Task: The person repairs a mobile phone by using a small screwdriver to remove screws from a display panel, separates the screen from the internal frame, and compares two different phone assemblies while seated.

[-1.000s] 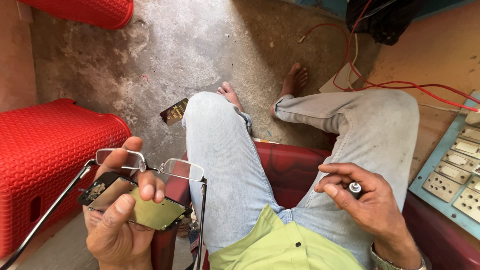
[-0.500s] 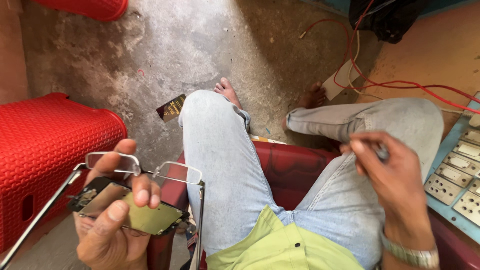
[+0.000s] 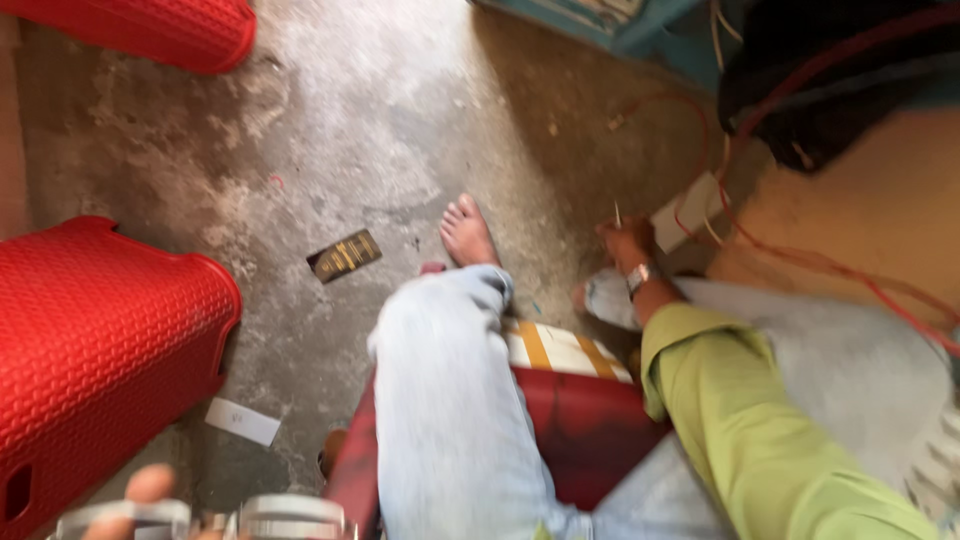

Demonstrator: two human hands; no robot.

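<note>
Your right fingers [image 3: 618, 232] are pinched around a thin wire [image 3: 617, 213], reaching down past your knee to the floor [image 3: 380, 120] beside the white box [image 3: 688, 210] with red cables [image 3: 800, 255]. Your left hand [image 3: 140, 492] shows only 1 fingertip at the bottom edge, by the glasses [image 3: 240, 515]; I cannot tell its grip. A red stool [image 3: 90, 350] stands left.
</note>
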